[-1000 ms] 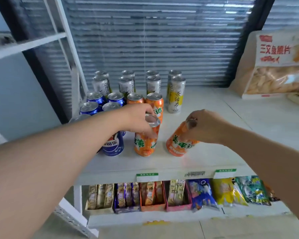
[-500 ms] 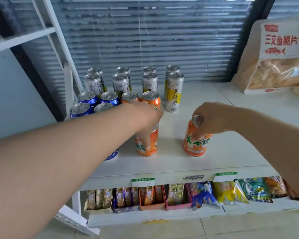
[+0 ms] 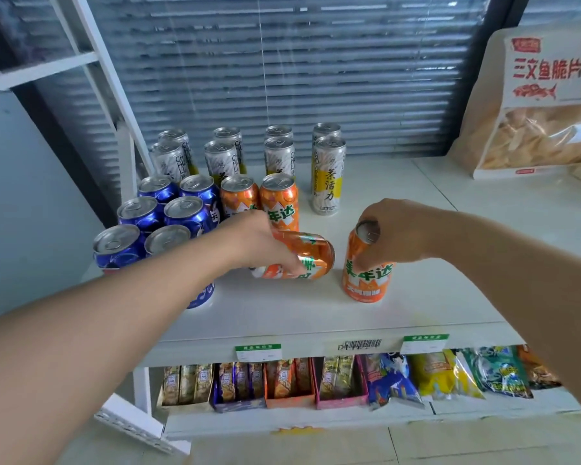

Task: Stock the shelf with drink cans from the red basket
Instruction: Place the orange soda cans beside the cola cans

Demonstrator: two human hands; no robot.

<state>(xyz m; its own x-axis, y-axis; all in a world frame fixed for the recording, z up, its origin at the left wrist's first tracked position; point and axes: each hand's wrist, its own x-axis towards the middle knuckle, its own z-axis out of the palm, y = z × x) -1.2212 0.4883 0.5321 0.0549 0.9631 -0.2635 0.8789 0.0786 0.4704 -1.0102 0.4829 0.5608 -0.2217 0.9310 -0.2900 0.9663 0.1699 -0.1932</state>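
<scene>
Shelf (image 3: 416, 297) mostly filled: tall silver cans (image 3: 328, 176), blue cans (image 3: 182, 213) standing. Left hand (image 3: 259, 243) curls round tipped orange can (image 3: 302, 260); right hand (image 3: 396, 229) grips upright orange can (image 3: 366, 280) by its top. Both still need lining up. Red basket out of view.

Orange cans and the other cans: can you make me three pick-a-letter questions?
1. Where are the tall white cans? A: at the back of the shelf. B: on the floor. C: in a fridge.
2. How many orange cans are there? A: two. B: four. C: seven.
3. The left hand grips the left can. It is A: upright. B: crushed flat. C: tipped sideways.

Answers: 1 A, they stand behind the other cans. 2 B, two stand together, one in each hand. 3 C, its side faces up; the right can under the right hand is upright.
</scene>
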